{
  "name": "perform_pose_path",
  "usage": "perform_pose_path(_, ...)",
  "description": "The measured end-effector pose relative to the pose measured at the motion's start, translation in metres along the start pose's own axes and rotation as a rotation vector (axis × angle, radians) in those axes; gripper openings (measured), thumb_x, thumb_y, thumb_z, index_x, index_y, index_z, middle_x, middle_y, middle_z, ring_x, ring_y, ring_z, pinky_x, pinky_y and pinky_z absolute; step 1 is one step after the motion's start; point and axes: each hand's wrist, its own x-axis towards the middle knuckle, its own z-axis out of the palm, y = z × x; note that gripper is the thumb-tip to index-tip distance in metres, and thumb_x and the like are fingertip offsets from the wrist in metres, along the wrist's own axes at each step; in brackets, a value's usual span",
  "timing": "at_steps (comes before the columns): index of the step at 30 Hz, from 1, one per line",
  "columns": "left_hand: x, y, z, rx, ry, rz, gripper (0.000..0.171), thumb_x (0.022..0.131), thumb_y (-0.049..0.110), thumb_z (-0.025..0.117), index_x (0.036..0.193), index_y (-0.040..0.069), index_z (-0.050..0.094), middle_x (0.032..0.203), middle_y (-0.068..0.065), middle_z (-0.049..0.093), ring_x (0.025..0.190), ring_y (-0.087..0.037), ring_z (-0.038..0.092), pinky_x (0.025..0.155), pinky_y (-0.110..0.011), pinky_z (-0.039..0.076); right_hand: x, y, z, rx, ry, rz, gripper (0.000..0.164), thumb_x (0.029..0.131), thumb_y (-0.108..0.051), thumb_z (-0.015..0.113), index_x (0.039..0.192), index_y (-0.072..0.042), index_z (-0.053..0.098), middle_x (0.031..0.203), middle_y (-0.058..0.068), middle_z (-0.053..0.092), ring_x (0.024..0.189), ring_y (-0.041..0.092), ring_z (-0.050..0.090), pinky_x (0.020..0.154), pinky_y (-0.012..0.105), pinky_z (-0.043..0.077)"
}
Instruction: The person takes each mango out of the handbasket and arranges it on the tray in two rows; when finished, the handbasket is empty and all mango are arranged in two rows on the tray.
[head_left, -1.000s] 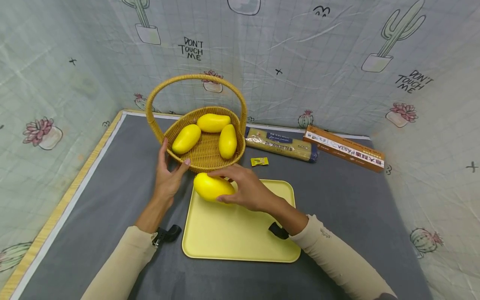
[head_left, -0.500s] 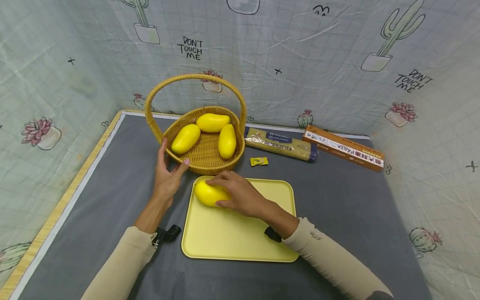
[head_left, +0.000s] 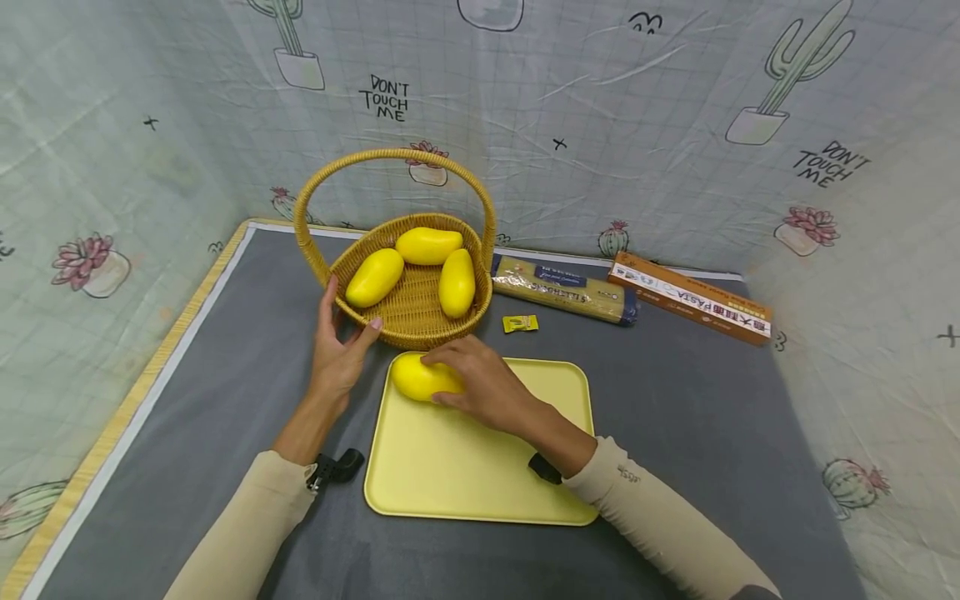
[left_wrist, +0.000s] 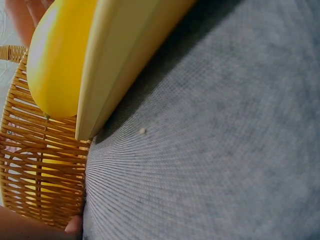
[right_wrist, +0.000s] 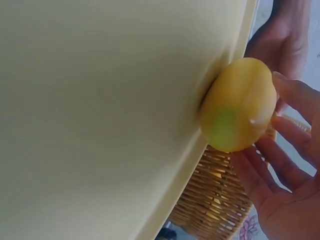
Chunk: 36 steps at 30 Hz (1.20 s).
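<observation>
A yellow mango (head_left: 414, 379) lies at the far left corner of the pale yellow tray (head_left: 465, 467). Around its right end my right hand (head_left: 487, 383) curls, thumb on the near side and fingers on the far side. The right wrist view shows the fingertips touching the mango (right_wrist: 240, 105), which has a greenish patch. Just behind the tray stands a wicker basket (head_left: 412, 315) with a tall handle. Three mangoes lie inside: one left (head_left: 375, 278), one at the back (head_left: 429, 246), one right (head_left: 457, 283). My left hand (head_left: 336, 358) rests against the basket's front left side, thumb and fingers spread.
Right of the basket lie a spaghetti packet (head_left: 558, 289), a small yellow wrapped packet (head_left: 520, 323) and a long orange-brown pasta box (head_left: 690, 298). A patterned cloth (head_left: 555, 192) hangs behind and at both sides of the grey tabletop (head_left: 675, 433).
My right hand has lowered the mango from near the basket's front rim onto the tray, still holding it. In the last half second it has barely moved. My left hand stays at the basket.
</observation>
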Motion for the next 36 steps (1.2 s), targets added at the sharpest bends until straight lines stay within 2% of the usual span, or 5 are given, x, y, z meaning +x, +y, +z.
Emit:
perform_pose_path(4, -0.001, 0.001, 0.0, -0.005, 0.009, 0.014, 0.096, 0.101, 0.017, 0.075, 0.171, 0.04, 0.012, 0.179, 0.014, 0.002, 0.167, -0.025, 0.006, 0.133, -0.057, 0.025, 0.0, -0.001, -0.009, 0.054, 0.079, -0.018, 0.046, 0.089, -0.027, 0.09, 0.13, -0.013, 0.075, 0.128, 0.002, 0.074, 0.121, 0.021, 0.065, 0.103, 0.038, 0.058)
perform_pose_path(9, 0.0, 0.0, -0.001, -0.01, 0.014, 0.025, 0.097, 0.101, 0.017, 0.075, 0.171, 0.039, 0.013, 0.179, 0.013, 0.003, 0.167, -0.024, 0.007, 0.133, -0.058, 0.024, 0.009, 0.004, -0.02, 0.11, 0.256, -0.063, 0.045, 0.086, -0.03, 0.092, 0.125, -0.011, 0.077, 0.121, 0.002, 0.076, 0.114, 0.021, 0.068, 0.095, 0.038, 0.06)
perform_pose_path(16, 0.001, -0.001, -0.001, -0.013, 0.004, 0.014, 0.098, 0.101, 0.016, 0.075, 0.171, 0.04, 0.011, 0.179, 0.013, 0.001, 0.167, -0.024, 0.005, 0.134, -0.057, 0.024, 0.03, 0.02, -0.028, 0.144, 0.418, 0.064, 0.055, 0.085, -0.031, 0.093, 0.131, -0.009, 0.073, 0.127, 0.01, 0.072, 0.103, 0.031, 0.067, 0.083, 0.045, 0.058)
perform_pose_path(27, -0.001, -0.001, 0.0, -0.004, 0.006, 0.005, 0.097, 0.101, 0.018, 0.074, 0.171, 0.039, 0.011, 0.179, 0.014, 0.002, 0.167, -0.025, 0.006, 0.134, -0.056, 0.025, 0.057, 0.034, -0.024, 0.095, 0.37, 0.26, 0.065, 0.088, -0.037, 0.09, 0.144, -0.013, 0.065, 0.138, 0.014, 0.065, 0.108, 0.034, 0.067, 0.083, 0.041, 0.061)
perform_pose_path(36, 0.0, 0.001, 0.001, -0.005, 0.003, 0.006, 0.097, 0.101, 0.019, 0.075, 0.171, 0.04, 0.011, 0.179, 0.014, 0.001, 0.167, -0.025, 0.006, 0.134, -0.057, 0.025, 0.074, 0.039, -0.021, 0.038, 0.302, 0.35, 0.068, 0.088, -0.034, 0.09, 0.147, -0.014, 0.062, 0.149, 0.013, 0.063, 0.134, 0.034, 0.061, 0.111, 0.053, 0.052)
